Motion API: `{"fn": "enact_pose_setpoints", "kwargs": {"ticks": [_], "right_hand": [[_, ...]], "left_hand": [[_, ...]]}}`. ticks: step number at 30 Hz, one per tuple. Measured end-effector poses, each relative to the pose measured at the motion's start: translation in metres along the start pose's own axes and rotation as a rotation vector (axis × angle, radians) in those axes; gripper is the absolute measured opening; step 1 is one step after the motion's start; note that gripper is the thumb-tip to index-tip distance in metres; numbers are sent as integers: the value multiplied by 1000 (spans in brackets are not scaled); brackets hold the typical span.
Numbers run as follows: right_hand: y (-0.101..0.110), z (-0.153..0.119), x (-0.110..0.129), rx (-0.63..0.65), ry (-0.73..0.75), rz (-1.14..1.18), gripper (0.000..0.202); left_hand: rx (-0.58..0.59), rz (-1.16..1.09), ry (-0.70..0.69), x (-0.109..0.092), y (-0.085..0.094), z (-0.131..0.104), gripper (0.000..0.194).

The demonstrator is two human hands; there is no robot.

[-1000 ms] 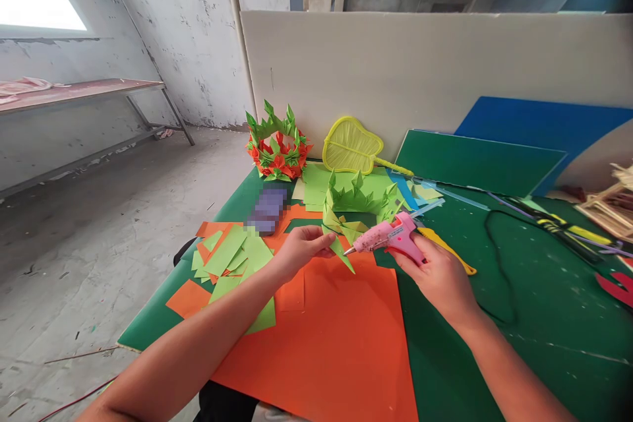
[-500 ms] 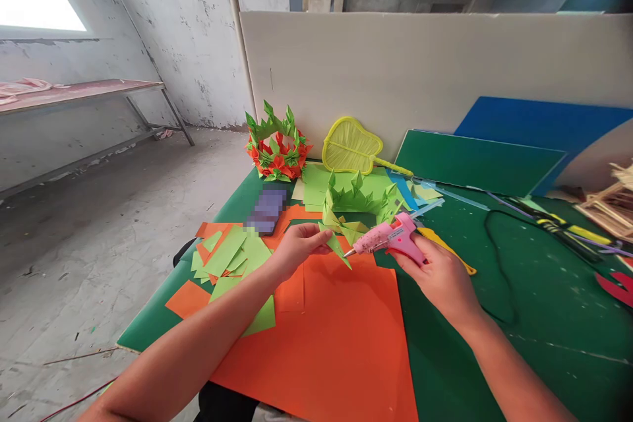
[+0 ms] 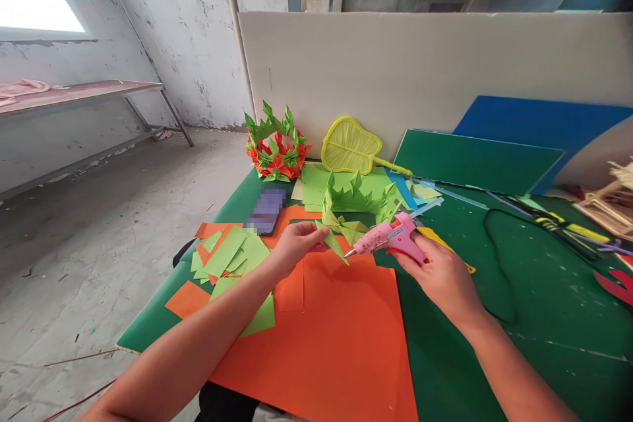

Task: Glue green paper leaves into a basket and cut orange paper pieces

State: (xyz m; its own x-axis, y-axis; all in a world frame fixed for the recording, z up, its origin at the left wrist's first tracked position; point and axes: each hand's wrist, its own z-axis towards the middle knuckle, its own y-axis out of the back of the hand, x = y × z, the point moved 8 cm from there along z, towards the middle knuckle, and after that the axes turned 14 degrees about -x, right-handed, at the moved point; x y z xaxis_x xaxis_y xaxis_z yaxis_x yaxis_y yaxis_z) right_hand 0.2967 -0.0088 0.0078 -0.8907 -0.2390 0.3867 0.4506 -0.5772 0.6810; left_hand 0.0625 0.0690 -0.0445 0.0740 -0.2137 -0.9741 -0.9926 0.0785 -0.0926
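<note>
Between its fingertips my left hand point(image 3: 298, 247) pinches a folded green paper piece point(image 3: 334, 245), which slants down to the right. My right hand point(image 3: 442, 277) is wrapped round the handle of a pink hot glue gun point(image 3: 393, 237). Its metal nozzle points left and meets or nearly meets the paper's lower end. Just beyond both hands stands a light green paper crown point(image 3: 386, 204) with folded points. Large orange paper point(image 3: 336, 336) lies beneath the hands.
Green and orange paper pieces point(image 3: 230, 254) and a phone point(image 3: 267, 211) lie at left. Behind stand a red-and-green paper crown point(image 3: 277, 158) and a yellow leaf-shaped fan point(image 3: 351, 145). At right are a yellow cutter point(image 3: 448, 247), a black cable point(image 3: 499, 270) and pliers point(image 3: 558, 231).
The green paper piece's lower tip has risen slightly, close against the glue gun's nozzle. Both hands keep their holds; the view has shifted very slightly.
</note>
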Motion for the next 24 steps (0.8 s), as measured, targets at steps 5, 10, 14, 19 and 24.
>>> {"fn": "enact_pose_setpoints", "kwargs": {"ticks": [5, 10, 14, 19, 24], "right_hand": [[1, 1, 1, -12, 12, -12, 29], [2, 1, 2, -20, 23, -20, 30], [3, 1, 1, -23, 27, -21, 28], [3, 0, 2, -40, 67, -44, 31], [12, 5, -16, -34, -98, -55, 36]], "left_hand": [[-1, 7, -2, 1, 2, 2, 40], [-9, -2, 0, 0, 2, 2, 39], [0, -35, 11, 1, 3, 2, 36], [-11, -92, 40, 2, 5, 4, 36], [-25, -143, 76, 1, 5, 3, 35]]}}
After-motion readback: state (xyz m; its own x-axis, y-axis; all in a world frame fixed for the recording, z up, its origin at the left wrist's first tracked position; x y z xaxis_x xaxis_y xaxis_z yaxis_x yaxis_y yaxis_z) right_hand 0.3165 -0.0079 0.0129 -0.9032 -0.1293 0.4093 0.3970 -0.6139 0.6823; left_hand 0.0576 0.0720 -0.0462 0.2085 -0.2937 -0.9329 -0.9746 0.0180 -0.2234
